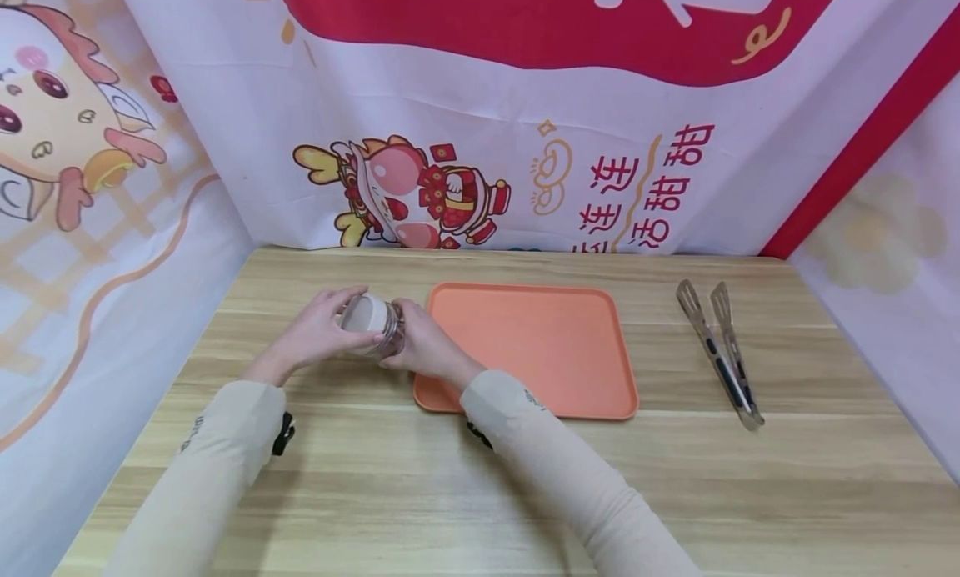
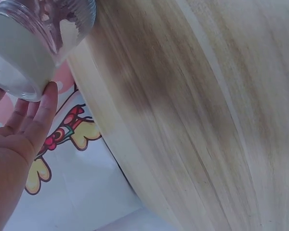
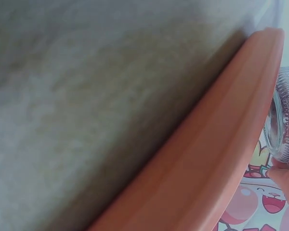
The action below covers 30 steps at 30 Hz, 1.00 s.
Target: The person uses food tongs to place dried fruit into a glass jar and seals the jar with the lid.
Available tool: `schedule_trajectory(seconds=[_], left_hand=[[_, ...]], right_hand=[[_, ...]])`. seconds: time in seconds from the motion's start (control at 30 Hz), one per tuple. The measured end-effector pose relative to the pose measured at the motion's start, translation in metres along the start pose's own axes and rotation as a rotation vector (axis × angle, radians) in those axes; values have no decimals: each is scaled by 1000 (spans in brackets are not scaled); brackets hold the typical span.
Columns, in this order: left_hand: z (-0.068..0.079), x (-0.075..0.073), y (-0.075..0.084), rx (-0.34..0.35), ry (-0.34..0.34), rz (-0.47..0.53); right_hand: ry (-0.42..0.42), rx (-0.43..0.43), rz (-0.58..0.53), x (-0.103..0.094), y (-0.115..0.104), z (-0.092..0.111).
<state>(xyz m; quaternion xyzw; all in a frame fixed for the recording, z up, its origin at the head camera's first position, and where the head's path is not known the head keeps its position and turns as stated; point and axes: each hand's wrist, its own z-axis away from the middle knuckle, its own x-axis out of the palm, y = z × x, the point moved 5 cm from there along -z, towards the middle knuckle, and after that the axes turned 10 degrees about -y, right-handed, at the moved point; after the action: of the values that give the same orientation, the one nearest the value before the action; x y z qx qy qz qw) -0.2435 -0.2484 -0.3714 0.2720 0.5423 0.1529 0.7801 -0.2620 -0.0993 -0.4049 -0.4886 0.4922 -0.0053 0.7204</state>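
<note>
Both hands hold a ribbed clear glass jar (image 3: 288, 118) above the left part of the table, tilted on its side. Its white lid (image 2: 20, 57) faces left, and my left hand (image 1: 315, 331) grips that lid with thumb and fingers spread round its rim. The glass body is held by my right hand (image 1: 429, 343) from the other side. Something reddish shows through the glass, but what it is I cannot tell. Whether the lid is loose or tight cannot be seen. Close to the right forearm lies an orange tray (image 1: 536, 352), partly covered by the sleeve.
Metal tongs (image 1: 723, 356) with slotted ends and dark grips lie spread on the right side of the wooden table (image 1: 375, 494). A printed cloth (image 1: 465, 85) hangs behind the table's far edge, and more cloth covers both sides.
</note>
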Motion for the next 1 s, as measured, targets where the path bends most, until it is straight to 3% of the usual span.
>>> schedule_trajectory(seconds=[0.53,0.77,1.0], left_hand=[[3,1,9,43,-79,11],[2,1,16,91,-105,28],[0,4,13,4,-101,12]], right_hand=[[10,31,-94,0,6,1],[17,42,-70,-1,7,1],[15,50,-74,0,9,0]])
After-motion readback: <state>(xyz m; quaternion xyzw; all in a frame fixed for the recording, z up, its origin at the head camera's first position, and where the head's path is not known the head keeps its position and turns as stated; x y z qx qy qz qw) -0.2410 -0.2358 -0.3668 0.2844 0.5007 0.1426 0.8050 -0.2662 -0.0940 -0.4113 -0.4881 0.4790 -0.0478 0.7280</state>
